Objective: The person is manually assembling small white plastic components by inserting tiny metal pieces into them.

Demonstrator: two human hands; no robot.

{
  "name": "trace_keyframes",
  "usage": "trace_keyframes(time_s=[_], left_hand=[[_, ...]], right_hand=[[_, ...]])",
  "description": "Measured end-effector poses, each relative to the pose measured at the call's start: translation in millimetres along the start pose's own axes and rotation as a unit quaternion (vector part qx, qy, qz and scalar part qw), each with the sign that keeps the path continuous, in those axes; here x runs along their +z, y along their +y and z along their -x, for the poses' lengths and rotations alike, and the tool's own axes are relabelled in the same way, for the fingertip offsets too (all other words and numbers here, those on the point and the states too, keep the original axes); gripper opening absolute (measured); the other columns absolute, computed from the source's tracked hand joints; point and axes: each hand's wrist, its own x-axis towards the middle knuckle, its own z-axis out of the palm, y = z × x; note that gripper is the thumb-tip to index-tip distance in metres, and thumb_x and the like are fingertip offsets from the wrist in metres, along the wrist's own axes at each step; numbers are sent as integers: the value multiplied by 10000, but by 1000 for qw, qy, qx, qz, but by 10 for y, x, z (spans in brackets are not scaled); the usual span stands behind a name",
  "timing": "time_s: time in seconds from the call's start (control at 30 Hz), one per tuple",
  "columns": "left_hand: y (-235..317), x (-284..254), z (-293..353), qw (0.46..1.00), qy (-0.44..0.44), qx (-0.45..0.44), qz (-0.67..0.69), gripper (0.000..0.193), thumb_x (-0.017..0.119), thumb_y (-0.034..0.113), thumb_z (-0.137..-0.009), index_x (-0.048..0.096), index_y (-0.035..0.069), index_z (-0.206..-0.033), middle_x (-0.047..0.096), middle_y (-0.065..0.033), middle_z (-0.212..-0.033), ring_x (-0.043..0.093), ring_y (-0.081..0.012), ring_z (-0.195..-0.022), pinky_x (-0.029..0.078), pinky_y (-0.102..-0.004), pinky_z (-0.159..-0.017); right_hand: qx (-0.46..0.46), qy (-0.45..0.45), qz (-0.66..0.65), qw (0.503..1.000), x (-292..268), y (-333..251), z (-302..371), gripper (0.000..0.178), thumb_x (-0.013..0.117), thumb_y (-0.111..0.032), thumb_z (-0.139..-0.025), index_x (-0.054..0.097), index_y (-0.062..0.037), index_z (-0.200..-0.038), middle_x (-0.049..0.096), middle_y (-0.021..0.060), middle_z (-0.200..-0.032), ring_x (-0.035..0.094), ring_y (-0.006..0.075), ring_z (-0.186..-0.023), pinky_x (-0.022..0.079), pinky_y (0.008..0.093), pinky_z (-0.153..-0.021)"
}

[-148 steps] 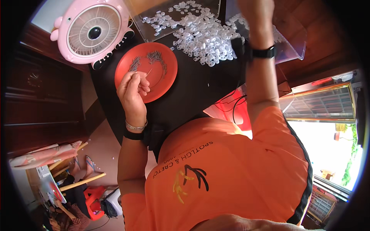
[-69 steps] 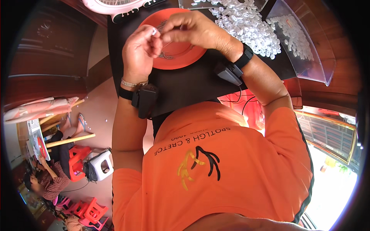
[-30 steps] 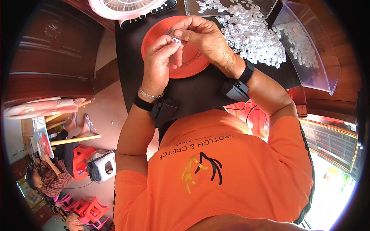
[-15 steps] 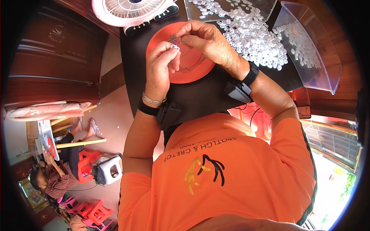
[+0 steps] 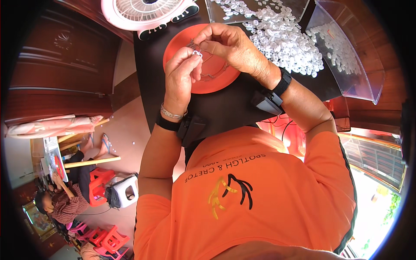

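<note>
Head view: the left hand pinches a small white plastic piece with holes between thumb and forefinger, above a round red plastic plate. Just beside it, the right hand has its thumb and forefinger tips drawn close together; whether anything sits between them cannot be told. Thin grey slivers lie scattered on the plate, which rests on a black worktop. Near the right hand, a heap of small white oval plastic pieces spreads across the worktop. Farther right, a clear plastic tray with raised walls holds more such pieces. Beyond the plate, toward the left, stands a pale pink fan with a round white grille. Off to the left, a person in a striped top sits near a red plastic stool.
</note>
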Motion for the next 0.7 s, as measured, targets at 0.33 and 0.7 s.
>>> trace_keyframes(time_s=[0.33, 0.7], left_hand=[[-3, 16, 18, 999, -13, 14, -49, 169, 468, 149, -892, 520, 51, -765, 482, 12, -638, 410, -51, -556, 300, -198, -511], [-49, 63, 50, 999, -4, 45, -28, 142, 511, 115, -887, 548, 8, -801, 483, 0, -642, 412, -57, -543, 338, -193, -496]], right_hand=[[-27, -9, 52, 998, 12, -17, 16, 89, 596, -45, -874, 625, -4, -948, 640, 29, -863, 597, 96, -818, 491, 244, -760], [-42, -25, 98, 994, 15, -34, 44, 89, 579, -24, -887, 639, -8, -951, 652, 32, -887, 612, 107, -871, 494, 251, -812]])
